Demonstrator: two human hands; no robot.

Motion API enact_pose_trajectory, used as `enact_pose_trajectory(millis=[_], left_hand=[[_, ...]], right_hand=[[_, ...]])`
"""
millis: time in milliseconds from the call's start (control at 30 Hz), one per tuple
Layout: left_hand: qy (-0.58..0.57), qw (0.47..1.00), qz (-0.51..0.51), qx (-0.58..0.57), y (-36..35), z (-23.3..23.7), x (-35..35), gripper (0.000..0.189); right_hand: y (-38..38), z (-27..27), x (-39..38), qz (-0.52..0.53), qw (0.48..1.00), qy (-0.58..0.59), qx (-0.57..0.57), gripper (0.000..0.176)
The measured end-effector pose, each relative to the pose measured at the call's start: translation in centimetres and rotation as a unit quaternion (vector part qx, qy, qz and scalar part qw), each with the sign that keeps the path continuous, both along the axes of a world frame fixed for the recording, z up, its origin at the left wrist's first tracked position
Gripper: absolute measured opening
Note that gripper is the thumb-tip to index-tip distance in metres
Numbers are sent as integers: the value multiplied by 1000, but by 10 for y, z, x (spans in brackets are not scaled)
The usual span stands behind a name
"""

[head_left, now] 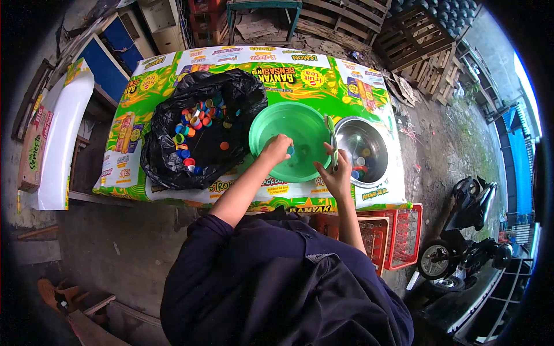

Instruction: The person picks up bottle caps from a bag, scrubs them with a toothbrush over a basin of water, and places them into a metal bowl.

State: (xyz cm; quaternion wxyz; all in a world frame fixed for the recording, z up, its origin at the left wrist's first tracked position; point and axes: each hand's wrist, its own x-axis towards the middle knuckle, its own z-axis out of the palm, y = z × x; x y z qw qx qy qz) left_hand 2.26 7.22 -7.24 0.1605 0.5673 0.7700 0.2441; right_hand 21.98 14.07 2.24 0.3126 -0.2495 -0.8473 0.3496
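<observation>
Over the green basin (291, 115), which holds water, my left hand (278, 149) has its fingers closed on a small blue-green cap (290, 150). My right hand (337, 167) is at the basin's right edge, fingers wrapped round a light green handled tool (333, 138) that stands up along the rim. Left of the basin lies an open black plastic bag (245, 89) with many coloured bottle caps (196, 118) in it. To the right, a metal bowl (381, 153) has several caps (359, 172) at its bottom.
A green printed cloth (323, 86) covers the table. Red crates (404, 239) with bottles stand by its front right edge. A white roll (66, 127) and a long box (36, 147) are at the left. Wooden pallets (412, 37) lie behind, and a motorcycle (461, 230) stands right.
</observation>
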Motion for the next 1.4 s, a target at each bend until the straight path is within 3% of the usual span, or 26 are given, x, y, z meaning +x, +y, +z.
enact_pose_trajectory(millis=[333,433,533,633,733,933,1000,1100,1200,1267,1400], left_hand=[[30,999,2,15,-3,1,2,35],[-41,998,25,47,-5,18,4,40],[-194,973,40,121,-6,16,4,48],[-208,960,30,187,-11,29,7,57],[-178,960,81,198,-17,52,12,66],[-187,936,124,273,-24,65,25,74],[-194,929,124,289,-28,65,29,74],[-190,925,120,306,-29,64,30,72],[-186,927,124,303,-31,67,30,71],[-185,922,130,313,-32,68,31,70],[-174,922,130,320,-30,69,30,70]], right_hand=[[0,-6,3,3,1000,5,-8,49],[1,-8,4,1,1000,6,-18,49],[1,-12,4,-9,1000,20,5,47],[-4,-18,5,-42,991,48,-120,34],[-3,-19,10,-40,991,15,-125,25],[-37,-15,17,-33,979,-199,35,18],[-30,-22,16,-83,962,-256,41,16],[-28,-13,19,-109,981,-153,51,15],[-43,-12,21,-37,976,-212,39,15],[-34,-11,23,-100,966,-236,30,15],[-46,-21,27,-83,969,-229,30,14]])
